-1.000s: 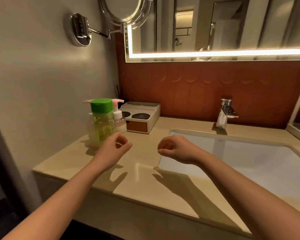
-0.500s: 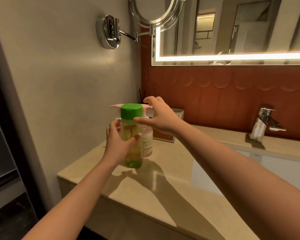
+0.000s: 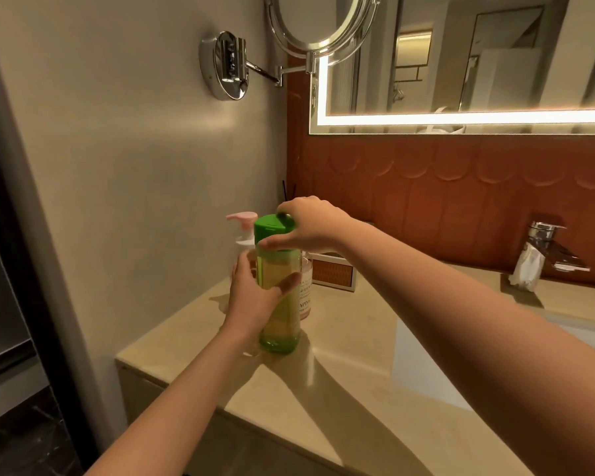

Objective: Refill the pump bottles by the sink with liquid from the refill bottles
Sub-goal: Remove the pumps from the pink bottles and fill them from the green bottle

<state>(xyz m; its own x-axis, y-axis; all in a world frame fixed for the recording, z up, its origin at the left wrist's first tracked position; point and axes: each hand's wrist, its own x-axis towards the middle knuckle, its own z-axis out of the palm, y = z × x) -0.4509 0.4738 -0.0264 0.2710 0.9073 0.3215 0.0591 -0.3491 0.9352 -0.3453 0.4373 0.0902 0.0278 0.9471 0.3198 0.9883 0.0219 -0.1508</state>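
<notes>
A clear green refill bottle (image 3: 279, 317) with yellowish liquid stands on the beige counter (image 3: 351, 372) near the left wall. My left hand (image 3: 255, 297) grips its body. My right hand (image 3: 310, 225) holds its green cap (image 3: 268, 228) from the right, thumb in front and fingers over the top. Behind it stands a white pump bottle with a pink pump head (image 3: 242, 218), mostly hidden. A pinkish labelled bottle (image 3: 305, 297) shows just right of the green one.
A small box (image 3: 334, 273) with a brown front sits behind the bottles. The sink basin (image 3: 577, 334) and a chrome tap (image 3: 547, 245) with paper wrapped on it lie to the right. A round swing-arm mirror (image 3: 320, 25) hangs overhead on the left wall.
My left hand went from hovering to gripping the green bottle. My right hand moved from behind the cap onto it. The view shifted left and closer.
</notes>
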